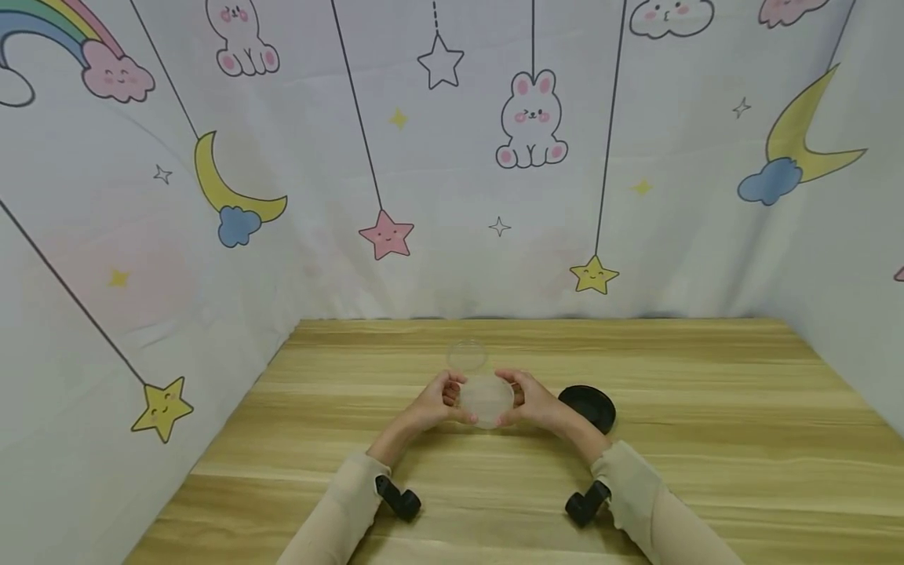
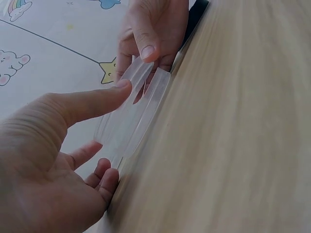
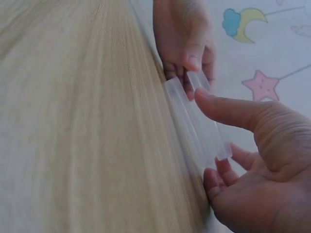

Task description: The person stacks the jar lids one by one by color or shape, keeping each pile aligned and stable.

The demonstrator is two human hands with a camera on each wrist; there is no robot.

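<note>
Between both hands is a translucent round plastic lid (image 1: 487, 399) with a low stepped rim. My left hand (image 1: 439, 402) pinches its left edge, thumb on the near side. The right hand (image 1: 534, 404) grips the opposite edge in the same way. In the left wrist view the held lid (image 2: 118, 109) is tilted, with a gap below it. Under it a second translucent round piece (image 2: 148, 112), like a shallow container, sits at the table surface. The right wrist view shows the same lower piece (image 3: 187, 124) close beneath the held lid (image 3: 218, 133).
A clear, thin-looking disc (image 1: 467, 355) lies on the wooden table (image 1: 706, 471) just behind the hands. A black round dish (image 1: 596, 404) is beside the right wrist, partly hidden by it. Behind the table hangs a patterned white cloth (image 1: 452, 173).
</note>
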